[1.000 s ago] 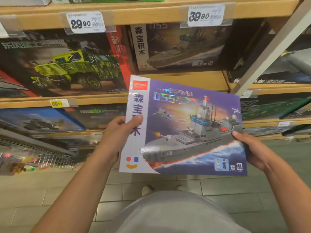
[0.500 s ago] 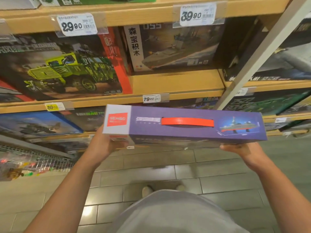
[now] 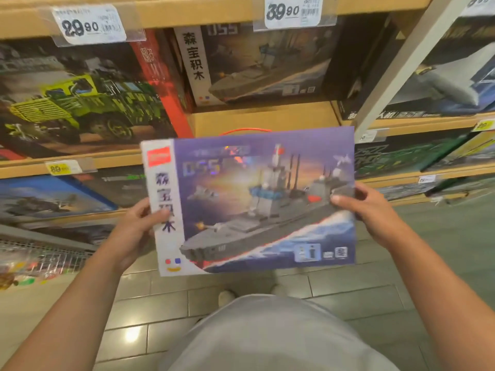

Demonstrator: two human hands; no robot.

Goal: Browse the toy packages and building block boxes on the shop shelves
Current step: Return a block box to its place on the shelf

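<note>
Two hands on the warship box [image 3: 257, 202], held face-up in mid-air in front of the shelves, above the tiled floor [image 3: 166, 311]. Left hand [image 3: 134, 231] is clamped on the white left edge, thumb across the front; right hand [image 3: 367, 210] is clamped on the right edge, thumb on the print. Both grips sit at the very margins, so the likely failure is a slip: glossy card, thin pinch, and if one thumb lets go the box swings on the other and drops to the floor. Second risk is the far edge with its red handle [image 3: 245, 131], which is just short of the shelf lip [image 3: 262, 121]; pushing forward tilted would catch it. Open slot on that shelf lies directly ahead, in front of a matching ship box [image 3: 257, 65], bounded left by the green truck box [image 3: 80, 103] and right by the slanted white upright [image 3: 401, 65]. Room is free toward the body and downward; sideways travel to the right is tight because of that upright. Frame is a bit blurred, so fine contact is hard to confirm.
</note>
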